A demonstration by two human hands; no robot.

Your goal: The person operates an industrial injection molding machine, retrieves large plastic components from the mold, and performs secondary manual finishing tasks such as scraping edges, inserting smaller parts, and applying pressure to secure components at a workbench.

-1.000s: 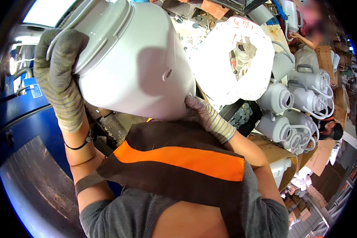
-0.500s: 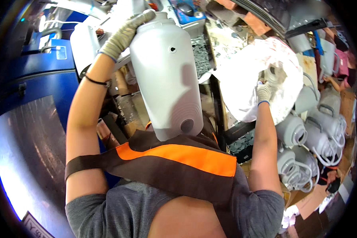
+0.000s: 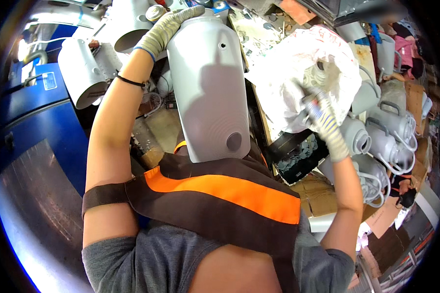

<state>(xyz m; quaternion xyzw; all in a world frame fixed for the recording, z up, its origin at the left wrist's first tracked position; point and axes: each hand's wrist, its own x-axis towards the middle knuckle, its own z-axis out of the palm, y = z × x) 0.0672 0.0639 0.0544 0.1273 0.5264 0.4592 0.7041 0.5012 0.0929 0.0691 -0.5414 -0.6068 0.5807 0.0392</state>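
A tall grey plastic container stands against my apron, with a small hole near its top and a dark round opening near its bottom. My left hand, in a pale knit glove, grips it at the neck and shoulder. At right, my gloved right hand is over the near edge of a white plastic bag. Motion smears its fingers, and I cannot make out whether they hold anything. Pale ring-shaped parts lie inside the open bag.
Several grey jugs with handles crowd the right side. A black box of grey pieces sits below the bag. Grey cylindrical housings lie at upper left, beside a blue machine. A brick-coloured block lies at the far side.
My right hand has pulled back from inside the bag to its near edge. The view has shifted, showing more of the black box. My left hand keeps its hold on the container.
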